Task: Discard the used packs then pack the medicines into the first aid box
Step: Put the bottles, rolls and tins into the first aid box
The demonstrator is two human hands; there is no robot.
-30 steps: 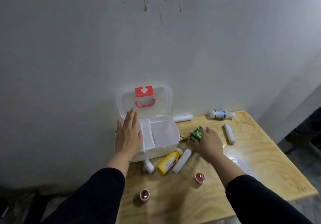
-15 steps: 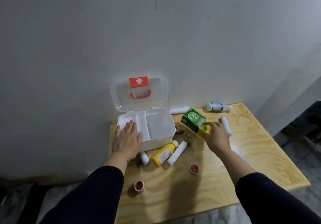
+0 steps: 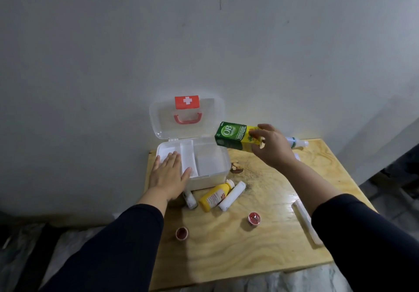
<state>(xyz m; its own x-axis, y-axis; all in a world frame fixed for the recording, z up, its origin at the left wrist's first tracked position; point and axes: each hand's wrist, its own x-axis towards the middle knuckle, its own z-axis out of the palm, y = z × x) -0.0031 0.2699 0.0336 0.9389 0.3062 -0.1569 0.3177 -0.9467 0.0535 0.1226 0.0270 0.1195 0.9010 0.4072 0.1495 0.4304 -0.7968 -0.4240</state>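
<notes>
A: Surface, first entry: small plywood table (image 3: pixel 260 246) pushed against a plain grey wall (image 3: pixel 204 42), seen from the head camera.

B: Container?

A: One first aid box (image 3: pixel 210 174), white plastic, at the back left of the table. Clear lid (image 3: pixel 204 119) stands open against the wall, with a red cross label and a red handle. Inside, a divided white tray, nothing in its visible sections.

B: Hands?

A: Left hand (image 3: pixel 169 175): flat, fingers spread, palm down on the box's near left corner, gripping nothing. Right hand (image 3: pixel 271 147): closed on the yellow end of a green and yellow medicine carton (image 3: pixel 233 135), held in the air, lying roughly level, its green end over the box's right rear corner.

B: Loose items on the table?

A: Yellow bottle (image 3: pixel 216 195), white cap, lying just in front of the box. White roll (image 3: pixel 232 195) lying beside it, touching or nearly so. Small white bottle (image 3: pixel 190 198) left of the yellow one, near the left wrist. Two little round red pots: one (image 3: pixel 182 233) toward the near left, one (image 3: pixel 254 218) nearer the middle. White spray bottle (image 3: pixel 297 142) on its side by the wall, partly behind the right hand. Clear plastic strip (image 3: pixel 305 219) by the right sleeve; what it is, I cannot tell. Dark stain (image 3: pixel 235 168) right of the box.
</notes>
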